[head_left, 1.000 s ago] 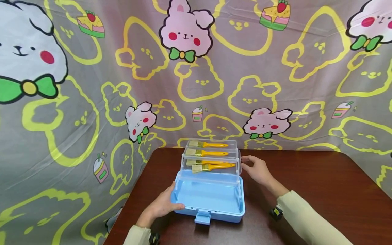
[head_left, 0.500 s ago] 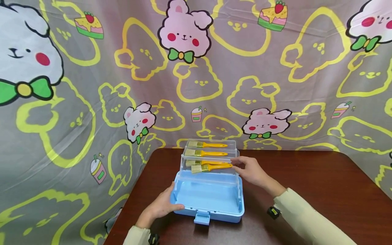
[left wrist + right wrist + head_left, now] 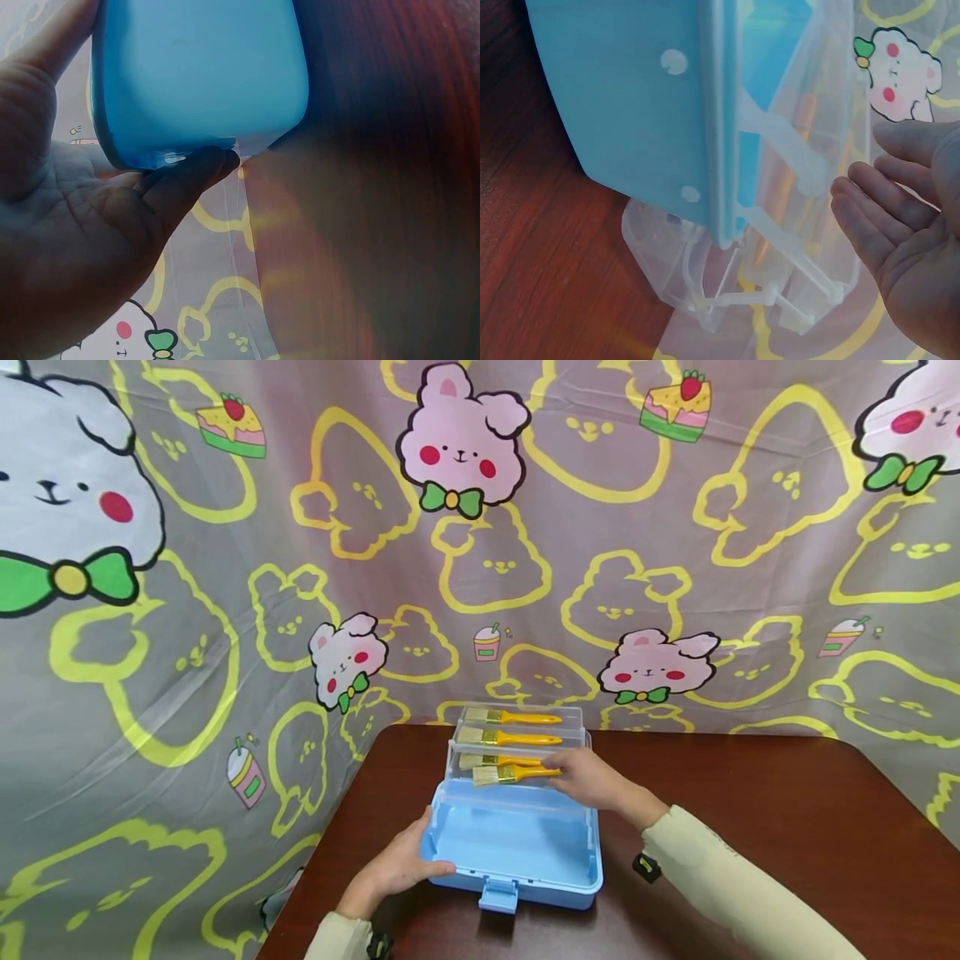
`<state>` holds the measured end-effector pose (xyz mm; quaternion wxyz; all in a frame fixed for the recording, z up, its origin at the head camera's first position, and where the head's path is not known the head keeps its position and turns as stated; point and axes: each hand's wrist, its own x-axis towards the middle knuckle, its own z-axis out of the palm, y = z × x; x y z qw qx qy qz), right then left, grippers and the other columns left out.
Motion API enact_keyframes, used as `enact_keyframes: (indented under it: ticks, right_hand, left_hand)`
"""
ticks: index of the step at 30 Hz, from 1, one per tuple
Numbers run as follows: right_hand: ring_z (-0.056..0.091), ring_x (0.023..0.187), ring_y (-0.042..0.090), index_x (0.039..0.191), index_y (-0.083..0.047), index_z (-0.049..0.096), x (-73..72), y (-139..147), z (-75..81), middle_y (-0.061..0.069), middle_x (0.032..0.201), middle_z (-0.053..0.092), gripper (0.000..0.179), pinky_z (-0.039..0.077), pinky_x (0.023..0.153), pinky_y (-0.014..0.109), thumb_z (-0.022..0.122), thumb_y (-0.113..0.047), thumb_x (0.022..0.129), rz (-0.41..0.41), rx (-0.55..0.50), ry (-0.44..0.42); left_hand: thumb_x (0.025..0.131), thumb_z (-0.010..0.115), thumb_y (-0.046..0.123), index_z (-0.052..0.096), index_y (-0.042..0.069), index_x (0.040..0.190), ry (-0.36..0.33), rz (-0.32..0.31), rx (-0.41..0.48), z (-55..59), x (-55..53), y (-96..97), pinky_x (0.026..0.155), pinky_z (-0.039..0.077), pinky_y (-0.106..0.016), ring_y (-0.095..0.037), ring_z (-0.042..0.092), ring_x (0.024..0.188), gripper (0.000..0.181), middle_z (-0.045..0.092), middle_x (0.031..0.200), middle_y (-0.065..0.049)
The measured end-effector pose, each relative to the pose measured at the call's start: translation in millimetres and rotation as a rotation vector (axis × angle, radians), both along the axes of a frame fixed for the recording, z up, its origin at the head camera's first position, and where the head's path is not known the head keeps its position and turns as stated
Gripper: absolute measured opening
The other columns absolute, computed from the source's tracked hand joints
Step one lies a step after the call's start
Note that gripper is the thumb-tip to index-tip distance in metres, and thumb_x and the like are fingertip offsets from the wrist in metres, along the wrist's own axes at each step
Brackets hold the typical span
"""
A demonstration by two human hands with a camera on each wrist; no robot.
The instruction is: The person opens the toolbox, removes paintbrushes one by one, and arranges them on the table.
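Gripping the blue box (image 3: 517,843) near its front left corner is the left hand (image 3: 401,864), with the right hand (image 3: 596,779) at the nearest brush (image 3: 517,772), its finger hold unclear.

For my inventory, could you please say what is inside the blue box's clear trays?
Four yellow-handled brushes show; the right hand hides the front two's handle ends and anything behind it.

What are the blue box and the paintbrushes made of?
The blue box looks like plastic: smooth, evenly coloured, faintly glossy. The paintbrushes seem mixed: pale bristles, maybe hair or synthetic; shiny bands, probably metal; smooth orange handles, perhaps plastic or painted wood.
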<state>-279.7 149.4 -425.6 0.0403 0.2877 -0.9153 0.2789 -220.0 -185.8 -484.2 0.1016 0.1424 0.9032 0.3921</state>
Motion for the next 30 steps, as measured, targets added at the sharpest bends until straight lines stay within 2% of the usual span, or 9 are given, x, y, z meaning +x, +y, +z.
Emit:
enact_keyframes:
  ticks: [5, 11, 23, 30]
  right_hand:
    - [0.061, 0.102, 0.027, 0.116, -0.003, 0.066, -3.3, -4, -6.9, 0.009, 0.111, 0.067, 0.033, 0.050, 0.086, 0.041, 0.072, -0.012, 0.085, 0.026, 0.083, 0.028]
    - [0.063, 0.095, 0.020, 0.115, -0.002, 0.067, -7.5, -6, -10.7, 0.007, 0.109, 0.067, 0.033, 0.051, 0.083, 0.038, 0.071, -0.013, 0.085, 0.081, 0.133, 0.076]
    - [0.060, 0.094, 0.016, 0.119, -0.007, 0.066, -7.6, -6, -16.1, 0.003, 0.112, 0.066, 0.034, 0.049, 0.087, 0.038, 0.071, -0.013, 0.086, 0.090, 0.111, 0.057]
    - [0.062, 0.094, 0.015, 0.117, -0.007, 0.067, -7.8, -7, -17.3, 0.003, 0.109, 0.067, 0.030, 0.050, 0.085, 0.036, 0.069, -0.011, 0.087, 0.088, 0.118, 0.061]
  left_hand:
    - [0.073, 0.080, 0.040, 0.013, -0.001, 0.150, 0.003, -0.006, -0.003, -1.2, 0.4, -0.7, 0.102, 0.027, -0.059, -0.040, 0.033, 0.130, 0.110, 0.023, 0.150, -0.026]
    - [0.074, 0.080, 0.040, 0.012, -0.001, 0.150, 0.006, -0.006, -0.003, -0.1, 0.2, -1.2, 0.102, 0.028, -0.059, -0.039, 0.034, 0.129, 0.110, 0.023, 0.150, -0.026]
    - [0.073, 0.080, 0.040, 0.011, 0.000, 0.150, -0.012, 0.003, 0.007, 1.8, 3.0, 0.6, 0.101, 0.028, -0.060, -0.040, 0.036, 0.128, 0.111, 0.024, 0.149, -0.025]
    - [0.074, 0.080, 0.039, 0.011, -0.004, 0.149, -0.002, 0.003, -0.004, 1.0, 1.8, 0.6, 0.102, 0.028, -0.059, -0.040, 0.034, 0.129, 0.111, 0.022, 0.149, -0.028]
